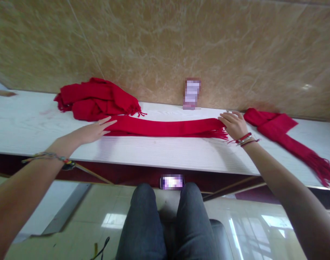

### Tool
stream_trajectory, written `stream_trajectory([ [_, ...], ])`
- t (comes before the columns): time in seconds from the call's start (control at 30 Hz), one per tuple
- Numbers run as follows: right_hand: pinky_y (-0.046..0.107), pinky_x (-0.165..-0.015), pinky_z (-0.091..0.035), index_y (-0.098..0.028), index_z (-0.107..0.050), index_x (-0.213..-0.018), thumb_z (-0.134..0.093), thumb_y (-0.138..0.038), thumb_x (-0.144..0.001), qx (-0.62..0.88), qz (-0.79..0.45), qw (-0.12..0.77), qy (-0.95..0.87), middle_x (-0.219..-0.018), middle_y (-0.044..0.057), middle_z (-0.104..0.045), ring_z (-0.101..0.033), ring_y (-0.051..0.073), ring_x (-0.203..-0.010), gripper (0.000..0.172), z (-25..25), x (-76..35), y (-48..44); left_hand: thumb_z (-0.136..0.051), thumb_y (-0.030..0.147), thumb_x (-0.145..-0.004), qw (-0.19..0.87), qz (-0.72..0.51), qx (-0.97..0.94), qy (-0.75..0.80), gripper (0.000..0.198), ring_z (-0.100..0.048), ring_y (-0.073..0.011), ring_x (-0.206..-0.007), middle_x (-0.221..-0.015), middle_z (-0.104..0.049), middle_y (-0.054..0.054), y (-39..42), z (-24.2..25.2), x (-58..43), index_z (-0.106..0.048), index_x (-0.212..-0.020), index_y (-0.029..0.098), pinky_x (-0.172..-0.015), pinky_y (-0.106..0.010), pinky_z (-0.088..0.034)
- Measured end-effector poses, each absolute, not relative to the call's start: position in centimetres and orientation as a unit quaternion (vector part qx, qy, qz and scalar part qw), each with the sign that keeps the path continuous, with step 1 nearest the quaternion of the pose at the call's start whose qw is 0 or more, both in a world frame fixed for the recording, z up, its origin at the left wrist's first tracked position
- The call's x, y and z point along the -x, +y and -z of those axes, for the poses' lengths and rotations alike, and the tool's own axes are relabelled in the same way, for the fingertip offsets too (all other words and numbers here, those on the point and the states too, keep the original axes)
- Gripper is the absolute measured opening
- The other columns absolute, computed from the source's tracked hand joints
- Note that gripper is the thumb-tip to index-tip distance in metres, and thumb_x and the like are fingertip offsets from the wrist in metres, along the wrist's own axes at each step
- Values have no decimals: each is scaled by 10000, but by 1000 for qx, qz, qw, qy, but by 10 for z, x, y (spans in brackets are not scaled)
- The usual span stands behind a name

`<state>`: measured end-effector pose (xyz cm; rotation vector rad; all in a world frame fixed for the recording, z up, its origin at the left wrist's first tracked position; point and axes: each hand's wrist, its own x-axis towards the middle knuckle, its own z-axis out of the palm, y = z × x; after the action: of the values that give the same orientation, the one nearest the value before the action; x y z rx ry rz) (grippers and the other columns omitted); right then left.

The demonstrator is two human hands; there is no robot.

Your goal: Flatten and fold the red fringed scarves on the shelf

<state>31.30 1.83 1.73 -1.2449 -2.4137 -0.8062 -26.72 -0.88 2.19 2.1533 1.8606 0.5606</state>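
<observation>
A long red scarf (165,127), folded into a narrow strip, lies across the white table with its fringe at the right end. My left hand (96,130) rests on the strip's left end, fingers stretched out and apart. At the fringed end, my right hand (234,124) has its fingers bent over the scarf's edge; its thumb is hidden. Behind my left hand is a crumpled heap of red scarf (94,99) with tassels showing. To the right of my right hand lies another folded red scarf (281,126), its fringe hanging toward the front edge.
The narrow white table (165,153) runs along a marble-patterned wall (154,47). A blurred-out upright object (192,94) leans at the wall. A phone with a lit, blurred screen (172,182) sits below the table's front edge, above my knees (145,216).
</observation>
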Motion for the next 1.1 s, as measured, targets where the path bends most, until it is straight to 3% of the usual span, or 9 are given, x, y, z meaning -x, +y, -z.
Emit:
stream_trajectory([
  [0.13, 357, -891, -420, -145, -636, -1107, -393, -33, -802, 383, 227, 87, -891, -1159, 105, -648, -598, 192, -1039, 406, 5, -310, 18, -298, 270, -905, 4, 40, -756, 654, 548, -273, -243, -1360, -1545, -88, -102, -15, -23, 280, -260, -1436, 139, -1081, -331, -229],
  [0.3, 376, -886, -449, -118, -572, -1218, -510, -120, -751, 400, 187, 32, -897, -1277, 139, -566, -546, 245, -1130, 471, 6, -307, 22, -422, 374, -902, -64, 91, -759, 641, 624, -33, -356, -1397, -1552, 8, -100, -17, -42, 240, -184, -1456, 216, -1081, -517, -173],
  [0.43, 391, -870, -455, -149, -485, -1314, -535, -137, -751, 374, 178, 25, -910, -1328, 139, -521, -512, 257, -1171, 565, -7, -297, 26, -450, 446, -887, -48, 72, -842, 532, 686, -37, -312, -1409, -1549, -65, -109, -8, -54, 160, -172, -1466, 205, -1104, -447, -170],
  [0.6, 358, -830, -458, -136, -600, -1174, -424, -70, -845, 318, 202, 16, -926, -1102, 125, -667, -627, 203, -957, 379, -11, -286, 33, -457, 422, -894, -23, 56, -919, 391, 619, -84, -231, -1414, -1535, -179, -61, 7, -46, 51, -259, -1444, 219, -1123, -363, -145],
  [0.67, 370, -855, -447, -127, -636, -1106, -401, -73, -871, 307, 233, 47, -922, -1057, 128, -685, -635, 203, -938, 336, -14, -285, 37, -460, 400, -896, -22, 36, -932, 359, 617, -113, -200, -1411, -1524, -221, -51, 14, -40, 18, -253, -1446, 211, -1126, -341, -146],
  [0.8, 394, -912, -419, -114, -627, -1119, -381, -75, -887, 324, 293, 166, -884, -1114, 142, -664, -603, 212, -1045, 340, -20, -281, 45, -491, 457, -865, -19, -13, -938, 346, 709, -107, -252, -1409, -1516, -233, -93, 28, -29, -25, -238, -1447, 141, -1130, -382, -158],
  [0.93, 395, -929, -419, -111, -631, -1117, -378, -37, -854, 332, 272, 193, -882, -1135, 134, -657, -585, 210, -1090, 373, -10, -275, 50, -397, 177, -886, -8, -52, -935, 351, 550, -177, -214, -1398, -1506, -261, -88, 39, -16, -39, -292, -1424, 138, -1117, -365, -225],
  [1.0, 396, -920, -431, -134, -635, -1118, -401, -42, -831, 345, 225, 184, -892, -1136, 124, -658, -597, 206, -1068, 381, 1, -274, 51, -298, 25, -853, 10, -80, -940, 331, 573, -236, -145, -1379, -1489, -309, -50, 43, -11, -36, -336, -1406, 170, -1111, -307, -248],
  [1.1, 384, -899, -452, -133, -617, -1156, -453, -56, -778, 374, 145, 178, -899, -1178, 129, -635, -598, 213, -1061, 420, 14, -275, 52, -270, -41, -823, 21, -117, -948, 294, 613, -279, -100, -1357, -1468, -355, -24, 46, -10, -26, -389, -1377, 194, -1106, -259, -259],
])
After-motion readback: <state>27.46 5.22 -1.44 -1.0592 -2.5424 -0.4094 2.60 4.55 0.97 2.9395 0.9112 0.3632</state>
